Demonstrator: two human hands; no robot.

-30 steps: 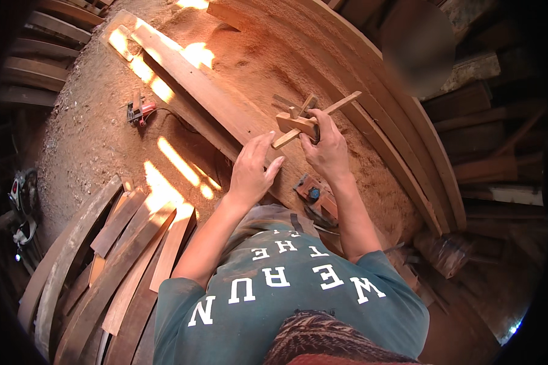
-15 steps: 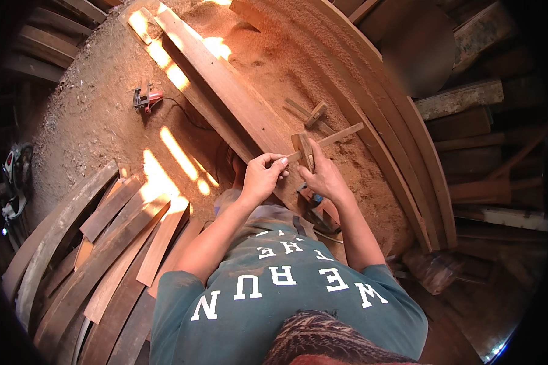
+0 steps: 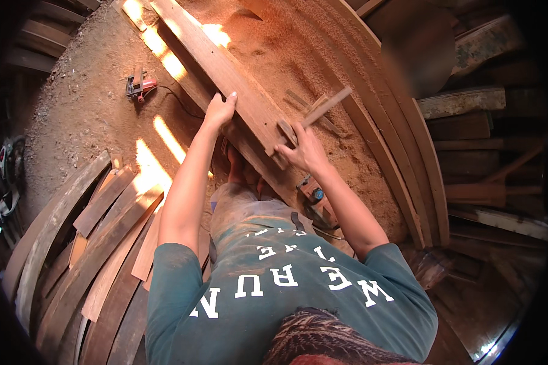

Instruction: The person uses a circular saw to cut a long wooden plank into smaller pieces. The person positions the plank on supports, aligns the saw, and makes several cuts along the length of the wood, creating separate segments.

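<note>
Pinching the plank's left edge, the left hand (image 3: 220,112) has its thumb on top; its fingers curl out of sight. That hold should be firm enough to stop any shift. The plank (image 3: 228,76) slants across the middle, from far left to near right. At its near end, the right hand (image 3: 305,149) is closed around a wooden gauge (image 3: 327,107), stem pointing far right. For a true line, the gauge's block would best sit flush against the plank, with light, even pressure; whether it touches squarely is hidden by the fingers.

Around this, on the near left, stacked boards (image 3: 112,246) limit room to step. Farther off lies a red power tool (image 3: 143,88), its cord running toward the beam (image 3: 192,87) left of the plank, a possible snag. Right of the plank, another wooden gauge (image 3: 295,100) lies near the stem and could get knocked. Nearer sits a second power tool (image 3: 319,204), beside the right forearm; long curved boards (image 3: 386,143) close off the right.
</note>
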